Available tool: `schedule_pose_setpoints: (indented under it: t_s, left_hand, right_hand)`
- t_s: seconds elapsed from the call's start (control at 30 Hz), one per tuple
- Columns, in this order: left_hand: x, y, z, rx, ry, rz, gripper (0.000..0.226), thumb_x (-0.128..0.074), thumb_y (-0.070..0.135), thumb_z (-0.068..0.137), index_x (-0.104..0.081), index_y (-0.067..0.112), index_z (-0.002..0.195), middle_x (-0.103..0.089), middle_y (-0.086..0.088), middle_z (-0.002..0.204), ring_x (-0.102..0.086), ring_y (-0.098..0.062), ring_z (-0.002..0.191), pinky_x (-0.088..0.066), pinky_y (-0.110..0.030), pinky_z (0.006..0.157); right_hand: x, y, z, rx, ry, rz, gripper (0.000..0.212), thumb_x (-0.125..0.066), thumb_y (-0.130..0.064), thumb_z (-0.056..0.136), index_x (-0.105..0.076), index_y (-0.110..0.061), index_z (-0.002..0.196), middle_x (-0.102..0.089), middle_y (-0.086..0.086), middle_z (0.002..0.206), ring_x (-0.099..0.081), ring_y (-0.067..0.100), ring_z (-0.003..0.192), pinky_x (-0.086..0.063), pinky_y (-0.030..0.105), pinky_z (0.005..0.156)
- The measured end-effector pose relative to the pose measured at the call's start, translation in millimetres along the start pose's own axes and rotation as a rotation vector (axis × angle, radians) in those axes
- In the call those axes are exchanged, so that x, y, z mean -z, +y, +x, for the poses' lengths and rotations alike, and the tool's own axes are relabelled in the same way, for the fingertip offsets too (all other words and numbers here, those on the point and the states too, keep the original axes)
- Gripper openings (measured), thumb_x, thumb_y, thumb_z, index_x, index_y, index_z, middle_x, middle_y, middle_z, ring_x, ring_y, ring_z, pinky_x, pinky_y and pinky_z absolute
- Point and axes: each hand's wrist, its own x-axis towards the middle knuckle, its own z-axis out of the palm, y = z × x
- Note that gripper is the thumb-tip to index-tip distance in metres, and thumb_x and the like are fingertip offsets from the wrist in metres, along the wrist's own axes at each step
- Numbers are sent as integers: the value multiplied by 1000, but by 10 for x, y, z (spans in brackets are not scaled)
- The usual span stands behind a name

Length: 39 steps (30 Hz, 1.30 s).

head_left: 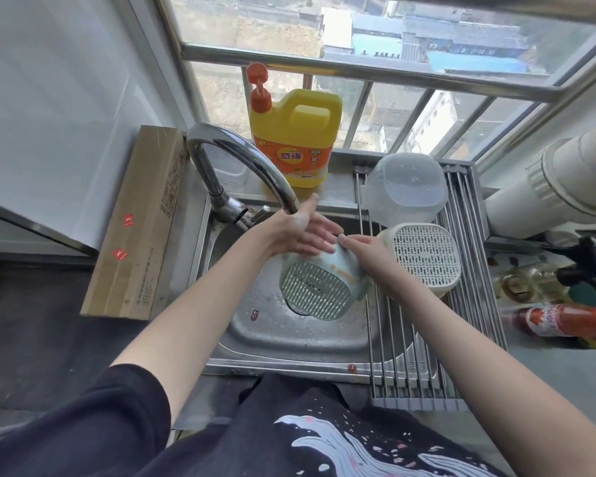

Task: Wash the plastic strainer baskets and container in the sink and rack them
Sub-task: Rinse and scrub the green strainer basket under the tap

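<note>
while one basket was in hand over the sink, the rest of the wash stood as follows, left to right.

faucet: arched over the sink's back left; whether water ran could not be told.
soap jug: yellow, stood on the ledge behind the sink, untouched.
sink: steel basin, wet, no other ware visible in it.
left hand: under the spout, fingers straight and spread, laid flat on the upper side of the green basket; relaxed, not clenched.
green strainer basket: tipped on its side above the drain, slotted bottom facing the camera; judged mid-wash or mid-rinse, not yet racked.
right hand: fingers curled over the basket's right rim, grasping it and steadying it.
clear container: upside down at the far end of the rack; judged done.
white strainer basket: upside down on the rack, just in front of the container, beside the right hand; judged done.
roll-up rack: lay across the sink's right side, near rods bare.
progress: two of three pieces racked, so roughly two thirds along.
left to do: finish the green basket and set it on the rack.
</note>
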Motion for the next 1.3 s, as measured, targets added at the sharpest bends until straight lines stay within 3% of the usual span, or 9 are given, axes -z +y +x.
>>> schedule_pose_setpoints:
  t_s: [0.1,0.23,0.37,0.53,0.63,0.77,0.93,1.07,1.3]
  left_hand:
    - [52,-101,9,-168,10,-298,31,-33,9,102,-52,-7,120,-57,-31,123,-69,-21,96,-57,-23,79]
    - [157,-157,-5,-263,84,-396,51,-35,-23,88,-49,5,129,-42,-8,138,-42,-25,130,-39,-37,108]
    - [325,-218,-30,-310,114,-200,38,-49,3,92,-56,15,128,-55,8,114,-49,-2,104,-37,-24,94]
    - [287,-191,29,-184,431,-20,40,-54,10,93,-47,2,55,-60,3,39,-57,-7,44,-46,-13,50]
    - [261,-181,63,-142,402,-45,34,-72,40,79,-63,10,66,-71,-11,70,-60,-22,67,-50,-27,62]
    - [294,-306,-22,-26,124,195,48,-41,58,91,-61,16,103,-65,-4,104,-61,-22,96,-50,-39,86]
    - [334,-494,-129,5,-35,-116,40,-36,47,99,-63,19,107,-70,8,77,-64,-4,66,-48,-19,55]
    - [355,-505,-128,-62,-60,-342,34,-37,30,102,-59,11,119,-70,-2,100,-66,-14,89,-51,-30,83]
    - [300,-501,-3,-94,151,-311,33,-42,34,100,-66,14,91,-70,-4,82,-66,-14,73,-52,-29,69]
  right_hand:
    - [-3,-19,24,2,-35,2,15,-56,-28,94,-68,-23,84,-66,0,88,-57,17,89,-44,24,75]
    - [-9,-81,69,19,-49,11,14,-57,-25,93,-68,-16,89,-64,1,83,-57,15,79,-44,25,72]
    - [-18,-109,124,37,-122,-64,37,-62,-37,82,-69,-1,86,-64,7,80,-57,20,76,-41,32,75]
    - [-27,-146,128,42,-206,-15,28,-61,-29,86,-70,-3,89,-62,10,80,-55,22,73,-41,32,70]
    - [-7,-139,129,16,-241,52,15,-60,-23,85,-69,-10,85,-63,6,76,-56,20,69,-42,28,63]
    - [45,-98,152,-69,-268,202,26,-58,-29,81,-65,-9,97,-63,6,82,-58,19,71,-42,29,67]
    - [3,-143,273,-65,-211,135,26,-57,-28,91,-67,-7,102,-67,6,86,-61,20,77,-46,28,68]
    - [-93,-288,327,32,14,-33,30,-54,-27,94,-67,-13,116,-69,4,108,-61,15,90,-48,26,78]
    - [-361,-385,-48,577,-68,-731,46,-34,-29,102,-34,-19,147,-31,0,154,-19,12,145,-12,40,119]
